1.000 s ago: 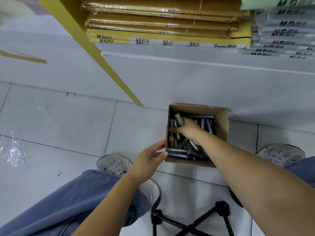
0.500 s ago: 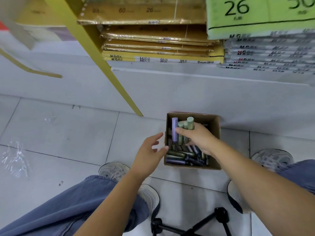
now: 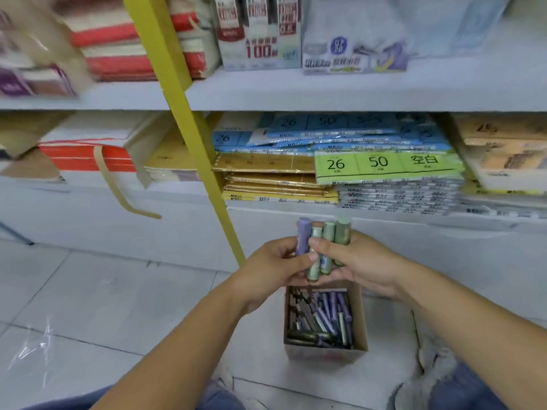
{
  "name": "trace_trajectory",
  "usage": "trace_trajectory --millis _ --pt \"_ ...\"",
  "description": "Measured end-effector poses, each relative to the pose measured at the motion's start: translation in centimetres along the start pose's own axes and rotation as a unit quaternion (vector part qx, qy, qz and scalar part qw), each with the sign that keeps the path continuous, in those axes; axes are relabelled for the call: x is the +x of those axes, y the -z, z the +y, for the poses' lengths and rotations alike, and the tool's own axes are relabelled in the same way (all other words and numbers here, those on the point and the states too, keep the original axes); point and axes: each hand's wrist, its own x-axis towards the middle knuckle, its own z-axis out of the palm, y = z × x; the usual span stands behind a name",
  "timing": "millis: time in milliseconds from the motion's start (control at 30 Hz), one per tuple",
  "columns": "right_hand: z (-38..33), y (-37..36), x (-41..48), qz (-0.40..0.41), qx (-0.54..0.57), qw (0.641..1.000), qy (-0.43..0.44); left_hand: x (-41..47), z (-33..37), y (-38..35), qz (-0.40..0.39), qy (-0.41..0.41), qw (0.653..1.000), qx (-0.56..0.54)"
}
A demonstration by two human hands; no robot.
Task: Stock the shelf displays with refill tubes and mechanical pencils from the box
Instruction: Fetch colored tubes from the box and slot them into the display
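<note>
A small cardboard box stands on the floor in front of the shelf, holding many purple and green refill tubes. Above it, both hands hold a bunch of upright tubes, one purple and three green. My right hand grips the bunch from the right, thumb across the front. From the left, my left hand pinches the purple tube with thumb and fingers.
White shelves carry stacked paper packs, green labelled packs and boxes higher up. A yellow slanted post runs down to the floor left of the hands. My shoes flank the box on the tiled floor.
My right hand lifted a bunch of tubes out of the box and raised it. My left hand left the box's edge and took hold of the bunch. The view tilted up to the shelves.
</note>
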Motion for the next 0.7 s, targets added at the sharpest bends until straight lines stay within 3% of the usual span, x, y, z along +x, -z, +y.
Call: trace_trajectory --millis 167,433,700 --pt "-6.7 -0.7 -1.9 -0.039 -0.094 0.994 0.049 -1.3 6.2 0.4 0.000 -0.052 0.998 0.043" --pt "-15.0 0.1 -4.0 -0.001 -0.293 0.949 0.117 -0.8 13.6 1.2 0.080 -0.136 0.987 0.039" --pt "-15.6 -0.1 -2.4 -0.027 -0.258 0.956 0.135 1.4 14.8 -0.4 0.045 -0.171 0.984 0.018"
